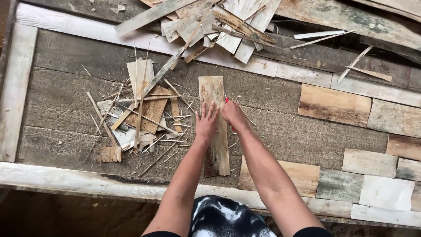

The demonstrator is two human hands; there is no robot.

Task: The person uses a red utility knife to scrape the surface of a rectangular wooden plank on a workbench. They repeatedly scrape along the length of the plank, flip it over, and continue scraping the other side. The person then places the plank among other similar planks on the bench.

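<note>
A narrow weathered wooden plank point(212, 92) lies lengthwise on a large grey wooden panel point(66, 96). My left hand point(206, 123) rests flat on the plank's middle, fingers spread. Just to its right, my right hand point(233, 114) is closed around a small red tool point(226, 99), whose tip sits at the plank's right edge. Only the red tip of the tool shows above my fist.
A heap of splinters and thin wood offcuts point(140, 112) lies left of the plank. More scrap boards point(223, 24) are piled at the top. Rectangular wood pieces point(334, 105) are laid side by side across the panel's right part. A pale frame rail point(66, 180) runs along the near edge.
</note>
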